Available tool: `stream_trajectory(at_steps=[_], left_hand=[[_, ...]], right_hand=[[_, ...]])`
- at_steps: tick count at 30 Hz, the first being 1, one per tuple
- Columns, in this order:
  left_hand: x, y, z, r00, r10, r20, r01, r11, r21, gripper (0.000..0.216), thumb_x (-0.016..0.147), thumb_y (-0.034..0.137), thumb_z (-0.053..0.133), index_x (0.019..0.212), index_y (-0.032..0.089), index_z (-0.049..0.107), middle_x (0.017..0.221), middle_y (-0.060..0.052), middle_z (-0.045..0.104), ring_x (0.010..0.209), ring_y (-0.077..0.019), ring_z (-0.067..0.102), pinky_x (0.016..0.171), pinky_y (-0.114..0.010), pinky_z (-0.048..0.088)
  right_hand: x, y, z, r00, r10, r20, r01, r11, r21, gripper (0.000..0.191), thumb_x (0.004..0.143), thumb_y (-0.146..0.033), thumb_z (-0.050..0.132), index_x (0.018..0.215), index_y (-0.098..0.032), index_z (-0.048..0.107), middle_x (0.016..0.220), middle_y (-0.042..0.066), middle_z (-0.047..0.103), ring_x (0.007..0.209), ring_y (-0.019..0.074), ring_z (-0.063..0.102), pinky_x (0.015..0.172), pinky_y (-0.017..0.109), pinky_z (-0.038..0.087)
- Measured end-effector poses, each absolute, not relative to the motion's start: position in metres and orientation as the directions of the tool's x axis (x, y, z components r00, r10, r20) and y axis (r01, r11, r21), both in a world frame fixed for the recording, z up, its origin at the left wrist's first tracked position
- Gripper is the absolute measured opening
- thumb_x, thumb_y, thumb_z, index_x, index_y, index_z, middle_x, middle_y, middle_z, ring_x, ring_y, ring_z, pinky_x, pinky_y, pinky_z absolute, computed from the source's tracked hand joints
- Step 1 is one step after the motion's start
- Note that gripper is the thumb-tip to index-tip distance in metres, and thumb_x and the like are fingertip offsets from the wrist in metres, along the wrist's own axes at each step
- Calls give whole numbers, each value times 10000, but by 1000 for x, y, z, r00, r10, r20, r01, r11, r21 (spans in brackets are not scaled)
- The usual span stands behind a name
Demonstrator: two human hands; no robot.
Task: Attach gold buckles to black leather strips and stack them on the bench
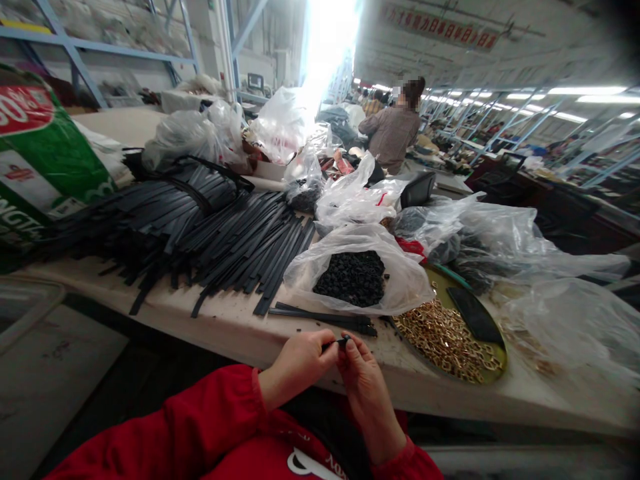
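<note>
Close to the table's front edge, my left hand [304, 361] and my right hand [364, 375] meet with fingertips pinched. Between them shows a short bit of black strap [343, 341]; most of it is hidden by my fingers, and whether a small loop sits on its end I cannot make out. Just beyond lie a few black straps [320, 317] in a thin stack. Behind those, an open clear plastic bag [407, 283] holds many small black pieces [350, 277]. To the right, a round yellowish tray [500, 333] holds a heap of gold-coloured metal buckles [445, 337].
A big pile of black straps [240, 240] covers the table's left. More plastic bags [500, 233] crowd the back and right. A green printed bag [50, 153] stands far left. Another person [395, 130] is farther back, turned away. The table's front edge [200, 330] runs before me.
</note>
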State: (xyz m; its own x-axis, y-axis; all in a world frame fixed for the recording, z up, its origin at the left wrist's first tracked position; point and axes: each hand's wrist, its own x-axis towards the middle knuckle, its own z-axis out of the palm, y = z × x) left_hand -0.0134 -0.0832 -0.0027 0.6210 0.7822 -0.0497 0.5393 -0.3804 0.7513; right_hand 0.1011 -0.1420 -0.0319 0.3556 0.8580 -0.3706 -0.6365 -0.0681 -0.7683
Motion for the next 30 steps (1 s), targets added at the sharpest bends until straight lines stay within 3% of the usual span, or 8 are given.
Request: stream_trajectory(at_steps=[6, 16, 20, 24, 30], left_hand=[[-10, -83, -7, 614, 787, -54, 555, -382, 739, 251, 818, 311, 411, 686, 175, 576, 600, 14, 559, 547, -106, 469, 497, -217, 240], [-6, -80, -9, 673, 734, -86, 470, -336, 817, 257, 832, 289, 394, 743, 169, 604, 650, 17, 597, 581, -105, 504, 518, -201, 299], [-4, -77, -8, 697, 706, -128, 428, -265, 864, 248, 837, 312, 401, 868, 160, 595, 776, -13, 632, 692, -136, 554, 603, -212, 379], [-7, -74, -2, 724, 678, -127, 332, -181, 926, 262, 802, 213, 420, 1039, 158, 516, 965, -45, 621, 865, -155, 562, 764, -246, 419], [-10, -75, -7, 675, 717, -176, 348, -98, 932, 267, 801, 221, 425, 1055, 143, 459, 762, -14, 621, 686, -127, 565, 623, -224, 426]], right_hand=[[105, -143, -33, 321, 855, -408, -707, -70, -704, 174, 643, -278, 722, 790, -213, 657, 604, -54, 569, 537, 70, 508, 528, 183, 436], [102, -145, -38, 288, 860, -422, -775, -49, -630, 108, 653, -239, 719, 734, -208, 655, 736, -42, 650, 655, 63, 568, 644, 175, 448], [105, -141, -38, 332, 842, -425, -724, -62, -687, 122, 653, -271, 712, 728, -206, 642, 744, -28, 652, 649, 91, 572, 616, 206, 450], [108, -139, -34, 375, 836, -402, -668, -58, -742, 151, 643, -294, 716, 699, -194, 617, 629, -44, 595, 523, 72, 494, 518, 190, 405], [99, -147, -33, 394, 851, -347, -528, -99, -843, 225, 691, -407, 654, 759, -194, 631, 668, -13, 611, 600, 118, 522, 579, 237, 420]])
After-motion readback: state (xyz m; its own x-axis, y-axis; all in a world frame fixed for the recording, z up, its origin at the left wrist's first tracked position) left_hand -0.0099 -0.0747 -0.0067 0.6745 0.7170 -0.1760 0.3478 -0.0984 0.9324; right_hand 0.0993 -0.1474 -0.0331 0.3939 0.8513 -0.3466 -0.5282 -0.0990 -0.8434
